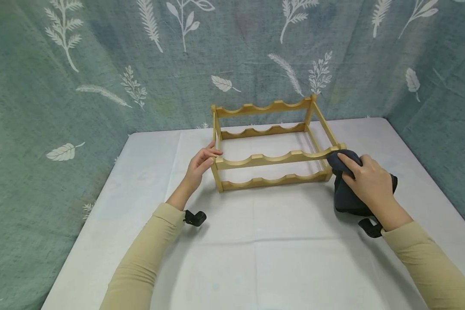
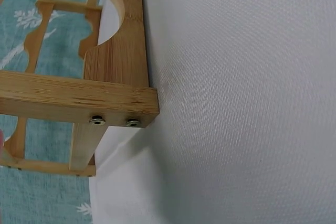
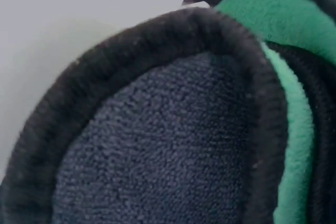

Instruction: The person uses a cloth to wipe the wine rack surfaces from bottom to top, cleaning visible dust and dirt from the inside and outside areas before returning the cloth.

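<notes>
A two-tier wooden wine rack (image 1: 271,160) with scalloped rails stands upright on the table. My left hand (image 1: 199,164) holds its left front upper corner, thumb in front and fingers behind. In the left wrist view the rack's lower frame (image 2: 79,95) shows two bolt heads. At the opposite end, my right hand (image 1: 368,181) grips a dark navy cloth (image 1: 346,196), pressing a bunched part against the right front upper corner. The rest of the cloth hangs below the hand. Close up in the right wrist view, the cloth (image 3: 157,129) has black edging and a green side.
White cloth (image 1: 232,258) covers the table. Behind it and at both sides hangs a green-blue curtain (image 1: 170,86) with white leaf prints, close behind the rack. A small black wrist camera (image 1: 195,218) sits at the left sleeve, another (image 1: 370,227) at the right.
</notes>
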`<act>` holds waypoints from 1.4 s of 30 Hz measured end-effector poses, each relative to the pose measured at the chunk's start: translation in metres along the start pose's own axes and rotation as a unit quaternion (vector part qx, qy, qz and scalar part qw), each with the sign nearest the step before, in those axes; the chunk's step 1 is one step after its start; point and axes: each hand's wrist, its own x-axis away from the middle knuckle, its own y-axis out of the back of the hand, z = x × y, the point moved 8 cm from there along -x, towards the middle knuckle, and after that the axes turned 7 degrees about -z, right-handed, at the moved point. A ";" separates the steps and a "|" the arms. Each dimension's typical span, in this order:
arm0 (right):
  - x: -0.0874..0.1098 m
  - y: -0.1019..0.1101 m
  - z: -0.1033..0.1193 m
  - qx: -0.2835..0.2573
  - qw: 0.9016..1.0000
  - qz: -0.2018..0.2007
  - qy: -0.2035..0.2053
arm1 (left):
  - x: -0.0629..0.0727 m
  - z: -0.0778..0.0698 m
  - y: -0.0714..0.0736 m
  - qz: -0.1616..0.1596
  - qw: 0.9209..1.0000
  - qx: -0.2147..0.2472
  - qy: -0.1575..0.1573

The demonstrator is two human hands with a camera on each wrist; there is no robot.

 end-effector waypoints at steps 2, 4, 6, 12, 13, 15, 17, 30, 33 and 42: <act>0.002 0.000 -0.002 -0.002 1.000 0.013 -0.012 | 0.000 0.000 -0.001 -0.001 1.000 0.003 0.001; 0.004 0.001 0.002 -0.012 1.000 0.018 -0.006 | 0.000 0.000 -0.001 -0.003 1.000 0.002 0.000; 0.004 0.002 0.012 -0.028 0.999 0.012 0.013 | 0.000 0.000 -0.001 -0.004 1.000 0.002 -0.001; -0.004 -0.005 0.066 -0.071 0.993 -0.004 0.099 | 0.000 0.002 -0.002 -0.008 1.000 -0.001 -0.008; -0.007 -0.009 0.077 -0.079 0.991 -0.002 0.110 | 0.000 0.002 -0.001 -0.010 1.000 0.001 -0.008; -0.013 -0.017 0.099 -0.094 0.987 0.003 0.131 | 0.000 0.003 -0.001 -0.011 1.000 0.004 -0.009; -0.017 -0.026 0.118 -0.110 0.983 0.011 0.147 | 0.001 0.003 -0.003 -0.008 1.000 0.009 -0.007; -0.026 -0.029 0.089 -0.057 0.992 -0.007 0.112 | 0.001 0.000 0.001 -0.007 1.000 -0.001 -0.012; -0.018 -0.022 0.057 -0.045 0.996 -0.005 0.078 | 0.001 0.001 0.002 -0.012 1.000 0.002 -0.008; 0.001 -0.003 0.000 -0.027 1.000 0.005 -0.012 | 0.001 0.001 -0.003 -0.014 1.000 0.002 -0.007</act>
